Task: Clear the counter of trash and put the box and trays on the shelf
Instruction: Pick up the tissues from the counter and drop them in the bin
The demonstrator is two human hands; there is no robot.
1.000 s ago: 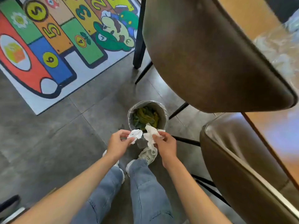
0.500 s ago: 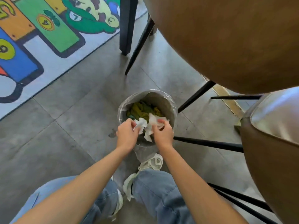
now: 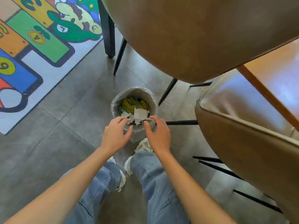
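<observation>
Hands hover spread and empty, left hand (image 3: 115,137) and right hand (image 3: 159,136), above the small trash bin (image 3: 152,98) so the white paper scraps (image 3: 137,115) fall inside it.

Soft daylight, perhaps from the right; glare on chair (image 3: 239,101), wide-angle edge warping.

The hopscotch play mat (image 3: 48,46), far left of the hands (image 3: 114,135), shows numbers: a 4 in a yellow circle on green, a 6 on blue, and part of a 3 at the top.
</observation>
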